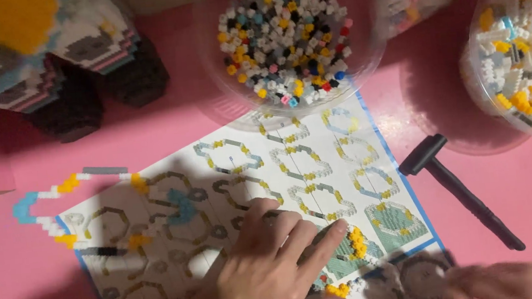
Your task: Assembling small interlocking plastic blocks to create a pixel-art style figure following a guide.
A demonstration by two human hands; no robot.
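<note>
**Head view: hands on the instruction sheet, pink bench**

Head camera looks straight down. We see our left hand [270,271] lying palm down on the instruction sheet [318,164], fingers [325,237] spread and flat, grip released, nothing held. The fingertips rest beside a small cluster of yellow and white bricks [353,243] sitting on the sheet's lower right part; more yellow bricks [337,289] lie just under the thumb side.

Our right hand [502,281] shows only at the bottom edge, blurred. We cannot tell whether its grip is released or clenched, nor whether it holds anything.

Sheet lies tilted on the pink bench [168,129], printed with ring-shaped building steps. A partly built ring of bricks [59,206], in white, yellow, blue and grey, sits over its left corner.

Black hammer-shaped tool [459,190] lies on the bench just right of the sheet, head toward the top.

Clear bowl of mixed small bricks [285,35] stands at the top, overlapping the sheet's upper edge. Second clear tub of white and yellow bricks [523,50] at far right. Large built brick model [46,53] at top left.
</note>
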